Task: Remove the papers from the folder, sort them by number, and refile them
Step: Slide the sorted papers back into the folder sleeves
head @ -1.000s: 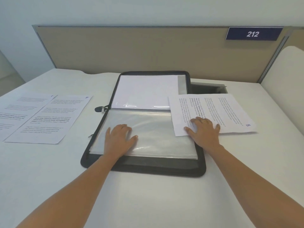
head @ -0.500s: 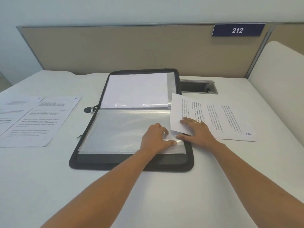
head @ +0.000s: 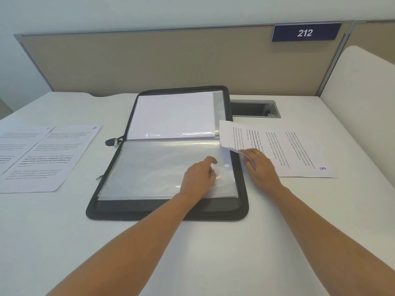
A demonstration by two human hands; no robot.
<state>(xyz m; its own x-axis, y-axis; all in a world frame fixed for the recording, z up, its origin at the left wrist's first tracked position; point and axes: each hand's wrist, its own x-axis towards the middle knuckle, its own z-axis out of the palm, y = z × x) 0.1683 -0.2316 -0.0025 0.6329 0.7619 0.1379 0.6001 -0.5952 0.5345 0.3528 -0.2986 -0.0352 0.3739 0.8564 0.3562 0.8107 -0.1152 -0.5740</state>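
A black zip folder (head: 106, 201) lies open in the middle of the desk. Its near half shows clear plastic sleeves (head: 154, 167); the far half holds a sleeve with a white sheet (head: 173, 114). My left hand (head: 198, 178) rests on the near sleeve by its right edge and pinches the plastic there. My right hand (head: 259, 167) grips the near left corner of a printed sheet marked 8 (head: 299, 150). That corner is lifted and curled over the folder's right edge. Two more printed sheets (head: 49, 157) lie side by side at the left.
A recessed cable slot (head: 254, 108) opens in the desk behind the sheet marked 8. A beige partition (head: 149, 60) with a blue 212 plate (head: 305, 32) closes the back. A white panel (head: 363, 92) rises at the right.
My left hand slid from the sleeve's left part to its right edge. My right hand went from lying flat on sheet 8 to gripping and lifting its corner.
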